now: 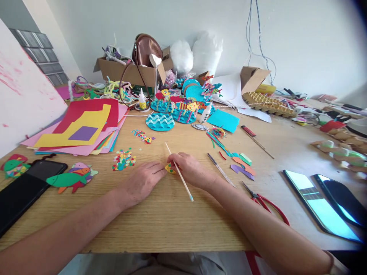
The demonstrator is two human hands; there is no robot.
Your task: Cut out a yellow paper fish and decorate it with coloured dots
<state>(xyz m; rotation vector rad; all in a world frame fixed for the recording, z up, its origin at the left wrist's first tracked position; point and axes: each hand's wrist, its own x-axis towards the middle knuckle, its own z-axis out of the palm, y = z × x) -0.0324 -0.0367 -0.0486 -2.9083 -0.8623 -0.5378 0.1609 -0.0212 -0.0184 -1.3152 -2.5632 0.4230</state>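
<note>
My left hand [142,180] lies on the wooden table [172,221], its fingertips pressing the left edge of a small yellow paper fish [170,168]. My right hand [191,170] rests just to the right of the fish, fingers curled round a thin white stick [180,174] that slants from upper left to lower right, its blue tip towards me. The fish lies flat between the two hands. A heap of coloured paper dots [124,159] sits a little to the left of my left hand.
Stacked coloured paper sheets [83,128] lie far left, paper fish [71,177] and a black phone [25,187] near left. Red-handled scissors [265,202], a craft knife [220,170], paper scraps [241,164] and two phones [323,202] lie right. Blue wave discs [159,121], glue bottles [142,100] and cardboard boxes [129,70] stand behind.
</note>
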